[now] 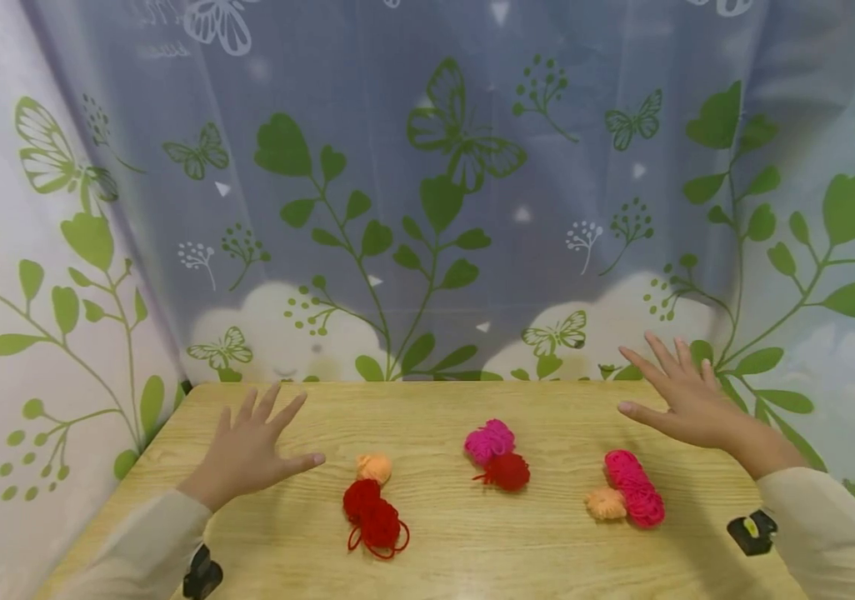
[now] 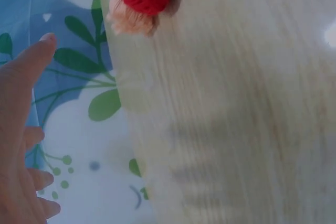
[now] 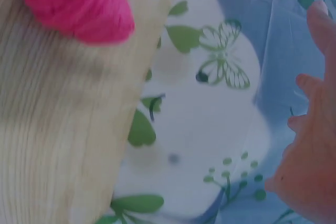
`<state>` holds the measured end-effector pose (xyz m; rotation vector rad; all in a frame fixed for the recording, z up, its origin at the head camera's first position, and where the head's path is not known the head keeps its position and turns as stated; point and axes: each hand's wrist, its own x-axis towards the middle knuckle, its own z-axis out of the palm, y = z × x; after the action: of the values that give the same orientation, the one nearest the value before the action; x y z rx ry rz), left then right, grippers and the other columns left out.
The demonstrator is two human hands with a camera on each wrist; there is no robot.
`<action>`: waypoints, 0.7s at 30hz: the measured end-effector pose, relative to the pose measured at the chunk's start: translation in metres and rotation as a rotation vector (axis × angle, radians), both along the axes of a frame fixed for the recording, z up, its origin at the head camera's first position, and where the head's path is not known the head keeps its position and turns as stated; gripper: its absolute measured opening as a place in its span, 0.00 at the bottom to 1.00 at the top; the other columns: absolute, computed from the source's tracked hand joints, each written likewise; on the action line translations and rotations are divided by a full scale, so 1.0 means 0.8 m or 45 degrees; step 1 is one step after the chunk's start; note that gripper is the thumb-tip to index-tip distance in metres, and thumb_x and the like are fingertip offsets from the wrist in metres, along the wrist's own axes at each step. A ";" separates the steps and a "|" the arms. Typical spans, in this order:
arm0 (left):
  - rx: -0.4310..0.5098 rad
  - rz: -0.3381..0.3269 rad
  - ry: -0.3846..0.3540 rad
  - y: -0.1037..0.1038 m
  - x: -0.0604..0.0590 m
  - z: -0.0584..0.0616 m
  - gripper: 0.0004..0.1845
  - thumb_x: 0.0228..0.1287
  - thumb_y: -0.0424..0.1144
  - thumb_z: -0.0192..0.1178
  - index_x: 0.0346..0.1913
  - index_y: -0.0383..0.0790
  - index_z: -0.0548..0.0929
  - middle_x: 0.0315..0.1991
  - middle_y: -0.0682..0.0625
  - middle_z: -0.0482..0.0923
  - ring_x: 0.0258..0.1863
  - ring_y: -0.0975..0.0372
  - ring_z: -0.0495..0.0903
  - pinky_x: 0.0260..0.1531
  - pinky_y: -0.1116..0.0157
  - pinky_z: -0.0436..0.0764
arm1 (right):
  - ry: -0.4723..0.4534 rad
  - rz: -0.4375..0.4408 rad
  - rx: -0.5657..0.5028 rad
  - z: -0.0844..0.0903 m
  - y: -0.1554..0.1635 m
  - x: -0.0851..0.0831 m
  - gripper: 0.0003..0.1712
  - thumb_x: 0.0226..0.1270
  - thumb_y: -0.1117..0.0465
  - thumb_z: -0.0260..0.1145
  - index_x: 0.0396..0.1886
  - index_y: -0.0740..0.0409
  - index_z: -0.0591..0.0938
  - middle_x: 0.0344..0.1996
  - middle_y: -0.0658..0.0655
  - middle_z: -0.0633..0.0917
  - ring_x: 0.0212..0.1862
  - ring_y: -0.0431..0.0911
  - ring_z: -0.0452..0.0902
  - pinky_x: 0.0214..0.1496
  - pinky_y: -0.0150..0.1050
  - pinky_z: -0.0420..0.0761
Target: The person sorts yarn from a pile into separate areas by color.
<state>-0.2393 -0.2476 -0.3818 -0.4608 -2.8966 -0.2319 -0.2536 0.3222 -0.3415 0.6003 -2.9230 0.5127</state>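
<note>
Hovering over the wooden desk, both hands were spread wide and held nothing. The left hand lay low over the desk's left part, fingers fanned toward the far edge, thumb pointing at a small orange yarn ball just beside it. Touching that orange ball on its near side sat a red yarn bundle with a loose loop of strand trailing toward the near edge. The left wrist view caught the same pair at the top of the frame, red over pale orange, with the open fingers off to the side against the curtain.

The right hand was raised over the far right corner, fingers splayed, palm turned inward, clear of every ball. Nearest to it lay a long pink yarn skein toward the right edge, with a second small orange ball touching its left side. Mid-desk, a magenta yarn ball pressed against a red one on its near side. The right wrist view showed pink yarn at the desk's edge and the open fingers well apart from it.

A leaf-and-butterfly curtain closed in the desk on three sides.
</note>
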 end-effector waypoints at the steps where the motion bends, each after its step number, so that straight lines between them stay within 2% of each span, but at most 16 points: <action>1: 0.006 -0.007 0.003 0.003 0.002 -0.003 0.49 0.53 0.73 0.55 0.73 0.46 0.62 0.73 0.32 0.51 0.69 0.32 0.49 0.58 0.27 0.46 | -0.007 0.008 -0.011 -0.003 -0.005 -0.001 0.48 0.68 0.41 0.59 0.78 0.44 0.45 0.75 0.64 0.34 0.71 0.67 0.15 0.60 0.76 0.24; 8: 0.081 -0.059 0.008 0.022 0.021 -0.024 0.48 0.52 0.71 0.58 0.71 0.47 0.66 0.70 0.34 0.58 0.67 0.33 0.55 0.57 0.28 0.54 | -0.051 0.082 -0.101 -0.026 -0.039 -0.007 0.46 0.67 0.42 0.61 0.77 0.45 0.50 0.76 0.65 0.37 0.72 0.67 0.19 0.59 0.78 0.29; 15: 0.164 -0.094 -0.034 0.041 0.036 -0.043 0.47 0.51 0.72 0.59 0.69 0.46 0.69 0.68 0.36 0.64 0.65 0.34 0.61 0.55 0.30 0.60 | -0.119 0.177 -0.202 -0.056 -0.071 -0.011 0.44 0.68 0.45 0.61 0.77 0.45 0.51 0.75 0.68 0.42 0.71 0.72 0.25 0.59 0.79 0.37; 21: 0.265 -0.121 -0.057 0.056 0.047 -0.060 0.47 0.49 0.71 0.61 0.68 0.44 0.71 0.66 0.36 0.67 0.63 0.36 0.65 0.56 0.34 0.65 | -0.219 0.221 -0.299 -0.079 -0.098 -0.008 0.46 0.67 0.44 0.62 0.77 0.49 0.52 0.75 0.66 0.42 0.72 0.71 0.25 0.59 0.79 0.42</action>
<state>-0.2017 -0.2029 -0.4294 -0.5623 -2.8543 -0.5591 -0.2603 0.2437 -0.4048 0.8179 -2.9176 0.9570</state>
